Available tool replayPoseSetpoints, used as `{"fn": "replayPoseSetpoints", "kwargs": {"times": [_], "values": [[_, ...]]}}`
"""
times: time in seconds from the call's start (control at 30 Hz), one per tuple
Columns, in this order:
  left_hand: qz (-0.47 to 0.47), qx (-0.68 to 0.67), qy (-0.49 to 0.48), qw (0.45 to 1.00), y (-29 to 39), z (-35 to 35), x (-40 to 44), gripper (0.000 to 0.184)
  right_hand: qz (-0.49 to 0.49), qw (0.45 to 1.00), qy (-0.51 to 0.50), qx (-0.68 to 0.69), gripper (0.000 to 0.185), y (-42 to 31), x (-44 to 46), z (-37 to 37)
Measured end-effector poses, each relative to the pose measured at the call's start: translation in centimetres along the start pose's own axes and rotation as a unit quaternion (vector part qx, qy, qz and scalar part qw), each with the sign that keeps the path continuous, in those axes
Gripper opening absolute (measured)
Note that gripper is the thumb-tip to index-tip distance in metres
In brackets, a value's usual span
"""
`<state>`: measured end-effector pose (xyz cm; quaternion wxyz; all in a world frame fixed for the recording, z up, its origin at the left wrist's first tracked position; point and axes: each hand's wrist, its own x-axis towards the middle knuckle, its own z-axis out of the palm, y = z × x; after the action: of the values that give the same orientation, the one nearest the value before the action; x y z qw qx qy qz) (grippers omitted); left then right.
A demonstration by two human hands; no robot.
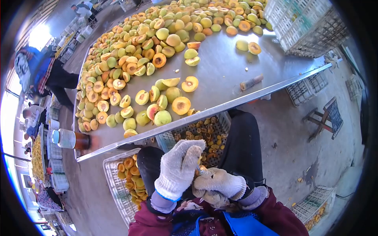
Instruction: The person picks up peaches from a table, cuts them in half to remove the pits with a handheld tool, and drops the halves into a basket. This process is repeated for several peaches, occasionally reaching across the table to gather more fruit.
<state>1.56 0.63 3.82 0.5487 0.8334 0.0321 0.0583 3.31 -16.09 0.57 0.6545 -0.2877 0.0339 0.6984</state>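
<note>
My left hand (179, 167), in a white knit glove, is raised over my lap with its fingers bent together. Close against it, my right hand (218, 185), also gloved, has its fingers curled. Between the hands shows a small brownish piece, too small to make out. Below and beyond them, between my knees, a crate (167, 142) holds small brown and yellow pieces. On the metal table (220, 78) in front lie many halved yellow-green fruits (181, 105), some cut side up with brown centres.
A white crate (118, 196) of fruit halves stands at my left. A jar (71, 139) sits at the table's left corner, a crate (307, 27) at its right. A knife-like object (251, 82) lies near the edge. A stool (327, 118) and several people are farther off.
</note>
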Motion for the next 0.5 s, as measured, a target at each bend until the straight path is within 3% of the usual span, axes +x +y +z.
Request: {"fn": "replayPoseSetpoints", "kwargs": {"times": [0.07,0.13,0.2,0.23,0.27,0.3,0.33,0.4,0.47,0.5], "values": [[0.035,0.051,0.004,0.998,0.3,0.3,-0.2,0.021,-0.018,0.999,-0.041,-0.002,0.027,0.6,0.0,-0.8],[0.294,0.069,0.070,0.951,-0.5,0.8,-0.7,0.021,-0.021,0.998,-0.047,-0.041,0.027,0.2,-0.5,-0.8],[0.286,0.100,0.050,0.952,-0.6,0.4,-0.7,0.025,-0.022,0.995,-0.053,-0.081,0.028,0.1,-0.5,-0.6],[0.101,-0.016,-0.007,0.995,-0.4,0.3,-0.6,0.027,-0.042,0.996,-0.033,-0.066,0.027,0.1,-0.2,-0.5],[-0.089,-0.131,-0.065,0.985,-0.3,0.3,-0.4,0.029,-0.063,0.997,-0.012,-0.052,0.026,0.0,0.0,-0.4],[-0.159,-0.218,-0.092,0.959,-0.3,0.2,-0.3,0.034,-0.036,0.997,-0.053,-0.052,0.025,0.5,0.6,-1.7],[-0.158,-0.218,-0.093,0.959,-0.8,0.3,-0.6,0.034,-0.036,0.997,-0.052,-0.052,0.025,1.3,0.8,-2.0],[0.020,-0.290,-0.060,0.955,-1.9,0.9,-1.5,0.036,-0.108,0.988,-0.101,-0.035,0.025,2.0,1.1,-1.8],[0.004,-0.326,-0.055,0.944,-1.3,1.3,-1.8,0.042,-0.104,0.988,-0.118,0.007,0.026,2.1,1.0,-1.7],[-0.098,-0.367,-0.038,0.924,-1.0,1.4,-1.9,0.044,-0.083,0.991,-0.103,0.016,0.025,2.2,0.8,-1.8]]}}
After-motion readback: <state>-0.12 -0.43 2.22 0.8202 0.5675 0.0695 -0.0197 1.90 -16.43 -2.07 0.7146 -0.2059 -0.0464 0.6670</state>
